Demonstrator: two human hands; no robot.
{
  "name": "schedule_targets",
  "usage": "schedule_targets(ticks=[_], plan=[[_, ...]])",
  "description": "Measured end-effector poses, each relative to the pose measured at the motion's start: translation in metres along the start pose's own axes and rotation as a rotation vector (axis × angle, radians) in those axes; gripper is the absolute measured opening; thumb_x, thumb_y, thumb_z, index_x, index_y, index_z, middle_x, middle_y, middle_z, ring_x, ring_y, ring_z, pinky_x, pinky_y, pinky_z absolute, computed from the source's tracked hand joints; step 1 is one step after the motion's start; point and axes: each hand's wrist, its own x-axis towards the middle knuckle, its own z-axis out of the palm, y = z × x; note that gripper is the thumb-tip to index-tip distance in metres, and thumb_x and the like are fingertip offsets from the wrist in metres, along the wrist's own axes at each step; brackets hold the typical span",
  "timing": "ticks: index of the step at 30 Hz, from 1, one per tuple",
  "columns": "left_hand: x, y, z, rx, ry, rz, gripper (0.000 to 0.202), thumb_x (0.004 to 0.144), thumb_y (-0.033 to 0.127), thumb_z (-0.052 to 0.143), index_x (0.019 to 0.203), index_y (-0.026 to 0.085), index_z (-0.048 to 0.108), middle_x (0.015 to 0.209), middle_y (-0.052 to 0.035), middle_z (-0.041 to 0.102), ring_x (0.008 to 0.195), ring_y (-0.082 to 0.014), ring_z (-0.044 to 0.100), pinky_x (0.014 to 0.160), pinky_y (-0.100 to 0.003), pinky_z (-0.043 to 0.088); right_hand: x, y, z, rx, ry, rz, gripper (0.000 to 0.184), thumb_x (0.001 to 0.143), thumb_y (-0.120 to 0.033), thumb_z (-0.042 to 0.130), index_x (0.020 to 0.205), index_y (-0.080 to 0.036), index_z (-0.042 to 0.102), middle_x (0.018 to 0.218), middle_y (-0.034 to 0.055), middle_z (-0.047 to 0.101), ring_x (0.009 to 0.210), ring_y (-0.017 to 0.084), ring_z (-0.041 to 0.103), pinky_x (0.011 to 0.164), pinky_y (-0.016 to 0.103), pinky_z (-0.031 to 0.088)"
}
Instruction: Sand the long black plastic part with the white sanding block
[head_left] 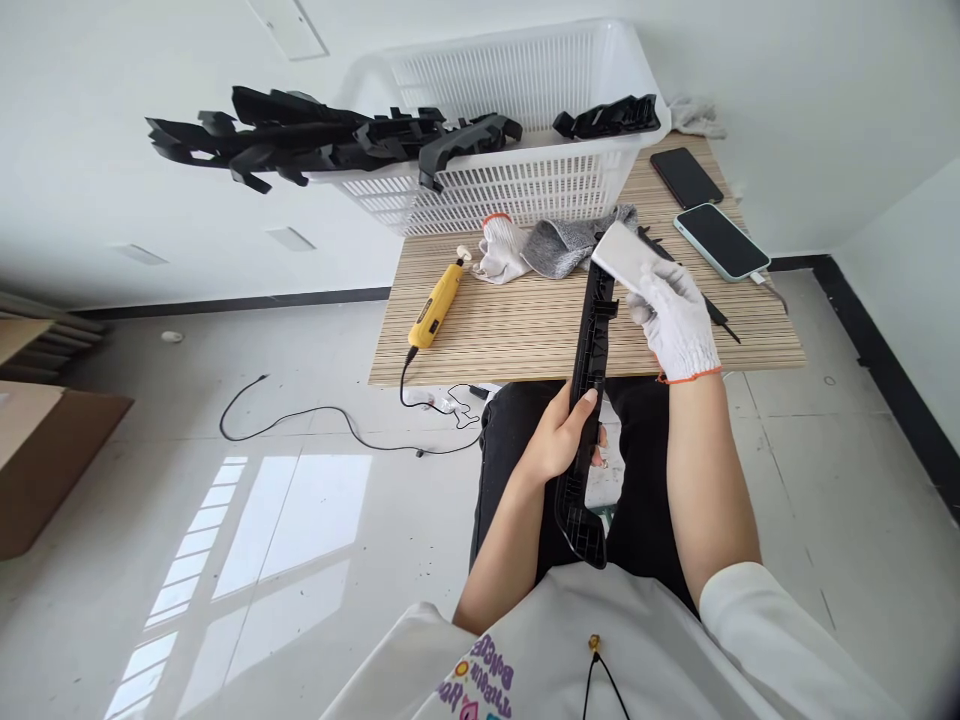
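Note:
My bare left hand is wrapped round a long black plastic trim piece, its ribbed side facing up. The piece slants from my lap to above the table edge. My right hand, in a white knit glove with an orange cuff, grips a white flat block with rounded edges. That block lies over the far end of the trim piece; whether it presses on it I cannot tell. Beyond it are a grey cloth and a white glove.
A yellow rotary tool lies at the table's left, its cord hanging to the floor. Behind stands a white plastic basket bearing several black plastic parts. Two phones lie at the right. A cardboard box is at far left.

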Motion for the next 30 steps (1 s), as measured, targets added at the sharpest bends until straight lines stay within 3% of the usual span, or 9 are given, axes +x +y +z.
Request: schedule_targets(ticks=[2,8,12,16,19,23,30], plan=[[0.0001,-0.0002,-0.0002,0.0,0.0,0.004,0.039,0.097,0.059,0.054,0.107,0.021,0.048,0.058,0.0055,0.061,0.039,-0.0142,0.059,0.04,-0.025,0.052,-0.0006,0.0005,-0.0011,-0.006,-0.082,0.031,0.023,0.072,-0.029,0.083,0.084,-0.023,0.064,0.083,-0.0027,0.069,0.06,0.006,0.059,0.046,0.016,0.041],[-0.0003,0.0001,-0.0011,-0.006,-0.003,0.017,0.036,0.098,0.057,0.052,0.104,0.022,0.047,0.057,0.0055,0.06,0.039,-0.0143,0.059,0.04,-0.025,0.052,-0.0033,0.001,0.0009,0.007,-0.107,-0.002,0.023,0.071,-0.029,0.084,0.084,-0.024,0.065,0.081,-0.0035,0.068,0.061,0.006,0.059,0.046,0.015,0.04],[-0.0011,0.0004,-0.0013,-0.003,0.003,0.014,0.038,0.097,0.058,0.053,0.105,0.022,0.048,0.058,0.0052,0.061,0.039,-0.0143,0.059,0.04,-0.026,0.052,-0.0047,0.0002,0.0023,-0.018,-0.043,-0.021,0.025,0.071,-0.031,0.084,0.084,-0.025,0.064,0.086,-0.0037,0.068,0.061,0.006,0.058,0.046,0.016,0.041],[-0.0013,0.0002,-0.0015,-0.004,-0.004,0.007,0.038,0.097,0.058,0.053,0.105,0.022,0.047,0.058,0.005,0.061,0.039,-0.0146,0.059,0.04,-0.026,0.052,-0.0043,0.0007,0.0032,-0.034,-0.07,0.001,0.024,0.071,-0.029,0.084,0.083,-0.024,0.063,0.086,-0.0028,0.067,0.061,0.006,0.058,0.047,0.017,0.041],[-0.0011,0.0003,-0.0016,0.0,-0.003,0.013,0.037,0.097,0.058,0.053,0.104,0.022,0.047,0.058,0.005,0.061,0.039,-0.0145,0.059,0.04,-0.025,0.051,-0.004,0.0009,0.0038,-0.06,0.005,-0.012,0.02,0.075,-0.03,0.08,0.084,-0.025,0.063,0.083,-0.0038,0.066,0.059,0.007,0.057,0.046,0.017,0.04],[-0.0011,0.001,-0.0014,0.0,-0.002,0.013,0.035,0.098,0.056,0.052,0.104,0.022,0.047,0.057,0.0053,0.06,0.039,-0.0144,0.059,0.04,-0.025,0.051,-0.0041,0.0011,0.0033,-0.044,-0.064,0.031,0.021,0.073,-0.028,0.081,0.084,-0.025,0.064,0.086,-0.0029,0.068,0.063,0.007,0.059,0.047,0.017,0.042],[-0.0006,0.0007,-0.0006,-0.003,-0.001,0.011,0.035,0.098,0.056,0.051,0.104,0.022,0.047,0.057,0.0054,0.06,0.039,-0.0142,0.059,0.04,-0.025,0.052,-0.0054,0.0007,0.0041,-0.074,-0.029,0.04,0.023,0.073,-0.032,0.082,0.084,-0.025,0.064,0.087,-0.0036,0.068,0.063,0.007,0.06,0.046,0.017,0.041]])
